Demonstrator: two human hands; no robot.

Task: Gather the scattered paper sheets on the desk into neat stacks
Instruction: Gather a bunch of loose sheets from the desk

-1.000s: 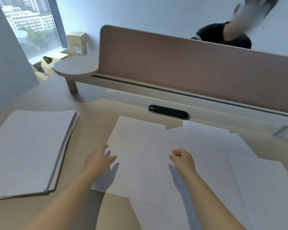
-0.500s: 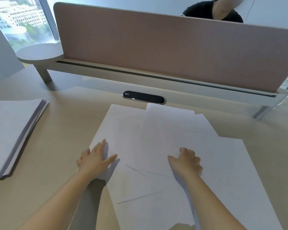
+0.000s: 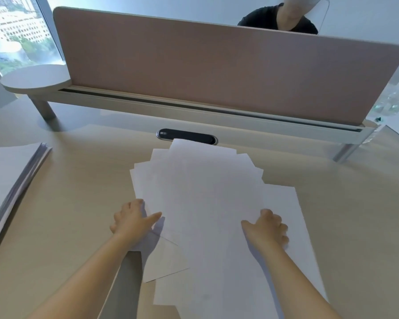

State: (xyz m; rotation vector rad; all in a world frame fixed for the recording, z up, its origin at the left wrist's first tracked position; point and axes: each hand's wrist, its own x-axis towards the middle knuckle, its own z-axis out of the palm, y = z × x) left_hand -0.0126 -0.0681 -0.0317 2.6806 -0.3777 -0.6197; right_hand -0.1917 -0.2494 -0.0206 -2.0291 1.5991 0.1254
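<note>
loose paper sheets [image 3: 203, 203] lay fanned in an overlapping heap at the table [image 3: 74, 203] centre, corners sticking out at 11 and 1 o'clock, the far edge just touching the black cable slot [image 3: 186, 135] at 12. one sheet poked out at 7 o'clock from under the heap, its corner skewed.

left hand [image 3: 131, 221] sat at the heap's 9 o'clock edge: thumb stretched flat over the top sheet, fingers bent down along the paper edge. whether the fingers were tucked under the sheets, could not tell. right hand [image 3: 266, 229] rested on the heap toward 3 o'clock, fingers curled down onto the paper, thumb out to the left; a wider sheet ran on past it toward 4 o'clock. whether it pinched a sheet or only pressed, could not tell.

a squared paper stack [image 3: 9, 187] lay well apart at 9 o'clock on the table, dark layered edge showing.

at 12 o'clock stood a pink divider screen [image 3: 217, 72] on a pale rail with a round shelf [image 3: 35, 79] at its left end. another person in a dark top [image 3: 306, 25] was behind the screen. window [image 3: 16, 35] at 10 o'clock.
</note>
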